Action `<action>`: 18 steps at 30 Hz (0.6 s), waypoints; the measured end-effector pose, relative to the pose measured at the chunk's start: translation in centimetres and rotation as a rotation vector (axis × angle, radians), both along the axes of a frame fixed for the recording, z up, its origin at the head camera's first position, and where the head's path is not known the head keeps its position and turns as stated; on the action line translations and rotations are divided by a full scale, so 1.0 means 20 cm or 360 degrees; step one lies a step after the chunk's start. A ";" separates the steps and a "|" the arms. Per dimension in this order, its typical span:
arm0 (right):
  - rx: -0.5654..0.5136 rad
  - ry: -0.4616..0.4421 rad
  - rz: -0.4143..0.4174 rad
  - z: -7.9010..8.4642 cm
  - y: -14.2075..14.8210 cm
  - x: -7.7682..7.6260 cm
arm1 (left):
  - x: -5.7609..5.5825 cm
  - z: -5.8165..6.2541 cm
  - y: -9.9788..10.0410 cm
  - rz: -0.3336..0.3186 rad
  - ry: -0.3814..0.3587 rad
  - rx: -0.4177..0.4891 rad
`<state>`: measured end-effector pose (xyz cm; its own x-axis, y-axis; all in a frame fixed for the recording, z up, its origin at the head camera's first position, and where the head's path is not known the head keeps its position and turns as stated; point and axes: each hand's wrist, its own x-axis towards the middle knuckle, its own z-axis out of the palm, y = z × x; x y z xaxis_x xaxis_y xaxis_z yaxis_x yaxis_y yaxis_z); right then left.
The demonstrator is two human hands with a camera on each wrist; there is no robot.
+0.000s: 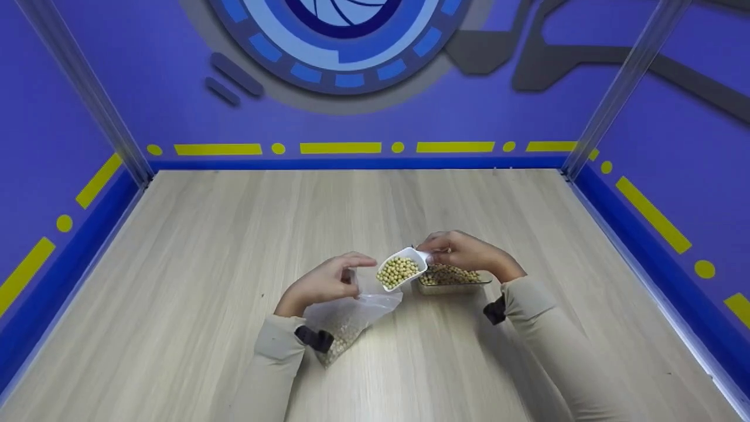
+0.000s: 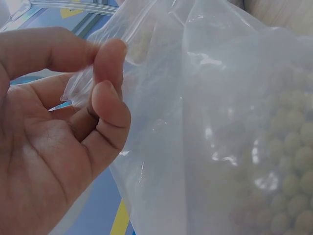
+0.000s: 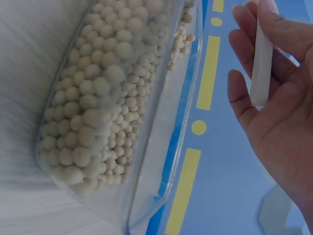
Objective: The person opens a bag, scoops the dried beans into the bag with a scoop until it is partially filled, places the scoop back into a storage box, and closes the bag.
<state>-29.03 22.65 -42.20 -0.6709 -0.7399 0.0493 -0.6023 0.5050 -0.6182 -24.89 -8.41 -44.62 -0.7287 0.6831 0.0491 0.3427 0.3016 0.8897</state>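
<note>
- We see a person's right hand (image 1: 469, 253) with thumb and fingers curled around the handle of a small white plastic scoop (image 1: 415, 253); in the right wrist view the white handle (image 3: 262, 63) lies between the thumb and the fingers.
- The scoop is between the two hands, near the mouth of the bag, and is loaded with round, pale yellow-green beans (image 1: 398, 272); we cannot tell whether its lip touches the plastic.
- We find the left hand (image 1: 322, 282) at the top of a clear, soft plastic bag (image 1: 378, 302); in the left wrist view its fingers are bent and hold the edge of the film, while from the head view the index finger reaches toward the scoop, set apart from the thumb.
- The bag leans on the table just beside the left wrist, and we see more pale beans (image 1: 343, 340) in its lower part.
- Under the right hand we see a clear, rectangular, hard-walled container (image 1: 451, 289) holding a heap of the same kind of beans; the hand and the scoop cover part of it in the head view.
- Both forearms wear beige sleeves (image 1: 562, 340), with a small black device (image 1: 314, 338) at each wrist.
- We see a light wood-grain table (image 1: 205, 264) below everything, with blue-purple walls (image 1: 193, 123) around it, marked by yellow bars (image 1: 340, 147) and dots.
</note>
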 end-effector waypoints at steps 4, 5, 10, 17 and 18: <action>0.0029 0.0047 0.0019 0.01 0.00 0.00 | 0.00 0.01 0.00 -0.0013 -0.0007 0.0006; 0.0038 0.0055 0.0019 0.01 0.00 0.00 | 0.00 0.01 0.00 -0.0016 -0.0008 0.0007; 0.0091 0.0104 0.0026 0.02 -0.01 0.00 | 0.00 -0.01 0.00 -0.0026 0.0000 0.0008; 0.0115 0.0147 0.0035 0.04 -0.02 0.00 | 0.00 -0.01 0.00 -0.0014 -0.0001 -0.0008; 0.0118 0.0150 0.0035 0.04 -0.02 0.00 | 0.00 -0.01 0.00 -0.0012 0.0003 -0.0012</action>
